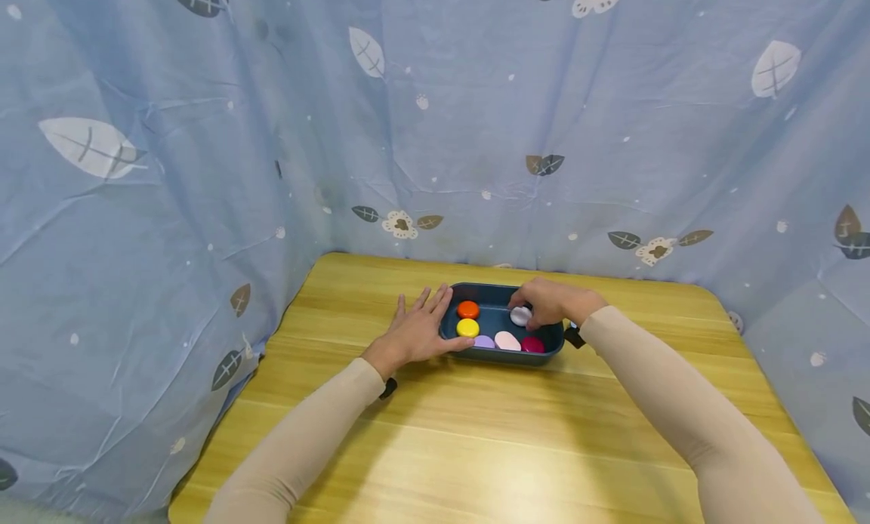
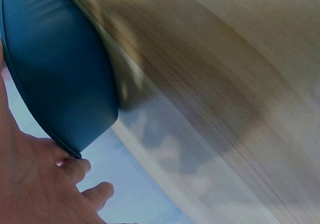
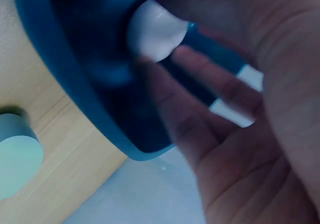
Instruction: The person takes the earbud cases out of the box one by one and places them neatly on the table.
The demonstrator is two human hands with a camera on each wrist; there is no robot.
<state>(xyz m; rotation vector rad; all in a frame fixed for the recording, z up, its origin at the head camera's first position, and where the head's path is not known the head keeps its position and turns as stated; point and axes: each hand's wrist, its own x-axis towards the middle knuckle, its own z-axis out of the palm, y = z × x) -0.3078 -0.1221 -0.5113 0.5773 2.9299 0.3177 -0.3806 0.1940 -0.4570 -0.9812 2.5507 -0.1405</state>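
A dark blue rectangular tray [image 1: 503, 356] sits on the wooden table with several smooth rounded discs in it. My left hand [image 1: 418, 335] lies spread at its left end, fingers straight and thumb over the near corner; the left wrist view shows the fingertips right at the tray's rim [image 2: 47, 129]. Inside the right end, my right hand [image 1: 553, 301] pinches a white disc [image 1: 520, 315] between thumb and fingers. The orange disc [image 1: 467, 309] and yellow disc [image 1: 467, 328] lie at the left, while lavender [image 1: 484, 342], pale pink [image 1: 507, 341] and crimson discs [image 1: 533, 344] line the near side.
Beside the tray, a pale green round object [image 3: 20, 156] stands on the table in the right wrist view; in the head view the right wrist mostly hides that spot. Blue patterned curtains [image 1: 476, 131] enclose the wooden table [image 1: 442, 448] at the back and sides.
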